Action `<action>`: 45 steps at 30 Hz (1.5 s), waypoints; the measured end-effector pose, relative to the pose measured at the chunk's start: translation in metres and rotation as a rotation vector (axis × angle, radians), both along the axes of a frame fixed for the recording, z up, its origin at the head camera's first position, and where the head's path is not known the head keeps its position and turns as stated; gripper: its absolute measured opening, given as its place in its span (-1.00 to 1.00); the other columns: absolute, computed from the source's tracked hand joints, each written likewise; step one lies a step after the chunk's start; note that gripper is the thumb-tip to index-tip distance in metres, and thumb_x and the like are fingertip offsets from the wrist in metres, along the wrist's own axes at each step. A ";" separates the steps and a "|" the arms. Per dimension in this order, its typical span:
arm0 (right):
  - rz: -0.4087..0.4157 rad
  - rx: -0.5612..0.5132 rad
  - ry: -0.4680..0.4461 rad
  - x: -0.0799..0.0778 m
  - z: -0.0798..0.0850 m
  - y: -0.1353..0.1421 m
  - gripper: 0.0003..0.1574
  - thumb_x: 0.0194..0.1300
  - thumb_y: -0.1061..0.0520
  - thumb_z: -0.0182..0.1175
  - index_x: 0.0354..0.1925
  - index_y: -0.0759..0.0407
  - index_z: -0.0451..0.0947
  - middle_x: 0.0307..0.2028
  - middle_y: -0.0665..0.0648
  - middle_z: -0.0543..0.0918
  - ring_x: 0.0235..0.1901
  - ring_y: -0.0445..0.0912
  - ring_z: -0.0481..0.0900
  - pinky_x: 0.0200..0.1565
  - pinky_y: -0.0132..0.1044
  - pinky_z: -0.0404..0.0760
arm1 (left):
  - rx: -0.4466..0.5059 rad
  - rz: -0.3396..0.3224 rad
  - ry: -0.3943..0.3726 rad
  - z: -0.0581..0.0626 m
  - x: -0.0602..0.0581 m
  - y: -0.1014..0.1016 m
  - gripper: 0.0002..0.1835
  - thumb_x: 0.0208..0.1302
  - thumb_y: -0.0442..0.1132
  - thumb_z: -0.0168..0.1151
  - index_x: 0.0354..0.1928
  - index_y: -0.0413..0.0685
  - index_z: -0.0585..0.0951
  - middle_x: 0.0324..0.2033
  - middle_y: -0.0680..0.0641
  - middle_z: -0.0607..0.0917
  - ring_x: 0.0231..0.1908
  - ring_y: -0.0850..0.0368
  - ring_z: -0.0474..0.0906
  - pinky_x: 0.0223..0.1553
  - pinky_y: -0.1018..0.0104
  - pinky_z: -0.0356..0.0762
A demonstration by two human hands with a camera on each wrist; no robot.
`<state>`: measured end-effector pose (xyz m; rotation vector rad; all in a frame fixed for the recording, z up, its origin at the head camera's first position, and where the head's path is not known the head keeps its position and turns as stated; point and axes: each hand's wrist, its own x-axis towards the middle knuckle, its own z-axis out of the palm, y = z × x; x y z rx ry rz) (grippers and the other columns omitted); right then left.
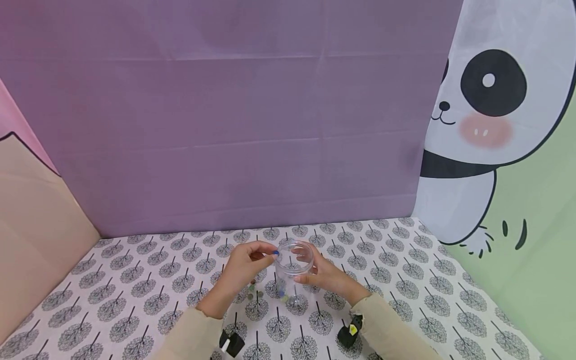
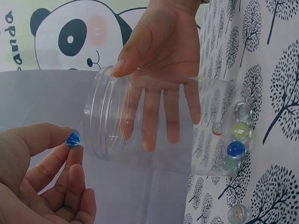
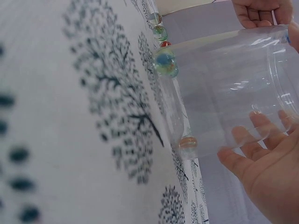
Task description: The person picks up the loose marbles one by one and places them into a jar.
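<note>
A clear plastic jar (image 1: 290,280) without a lid stands upright on the patterned cloth. My right hand (image 1: 330,275) holds its side, thumb near the rim and fingers around the far wall. Between thumb and index finger, my left hand (image 1: 249,265) pinches a blue marble (image 2: 73,139) just beside the jar's mouth. Several marbles lie on the jar's bottom, among them a dark blue marble (image 2: 236,149), a yellow marble (image 2: 241,131) and an orange-streaked marble (image 3: 188,142).
Left of the jar, several loose marbles (image 1: 251,289) lie on the cloth, partly near my left wrist. The white cloth (image 1: 157,305) with dark tree prints covers the table. A purple curtain (image 1: 234,125) hangs behind, and a panda-printed sheet (image 1: 477,200) hangs at the right.
</note>
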<state>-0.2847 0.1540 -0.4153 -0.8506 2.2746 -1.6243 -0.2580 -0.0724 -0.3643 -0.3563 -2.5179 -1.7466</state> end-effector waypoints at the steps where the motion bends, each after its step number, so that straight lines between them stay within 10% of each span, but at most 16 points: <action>1: 0.000 -0.001 0.000 0.000 0.000 0.000 0.03 0.19 -0.10 0.28 0.42 -0.11 -0.11 0.39 0.07 0.18 0.36 0.09 0.13 0.29 0.08 0.18 | 0.000 0.002 -0.002 0.000 0.000 0.000 -0.86 0.15 -0.31 0.31 -0.22 -0.06 0.69 -0.42 -0.04 0.65 -0.44 0.15 0.48 -0.58 0.38 0.40; 45: 0.006 -0.005 0.016 -0.001 -0.001 -0.001 -0.03 0.22 -0.03 0.26 0.41 -0.07 -0.08 0.38 0.11 0.18 0.36 0.16 0.12 0.29 0.09 0.19 | 0.012 -0.067 0.014 -0.005 -0.001 0.003 -0.81 0.12 -0.40 0.30 -0.18 -0.22 0.66 -0.31 -0.03 0.68 -0.40 0.13 0.49 -0.38 0.41 0.46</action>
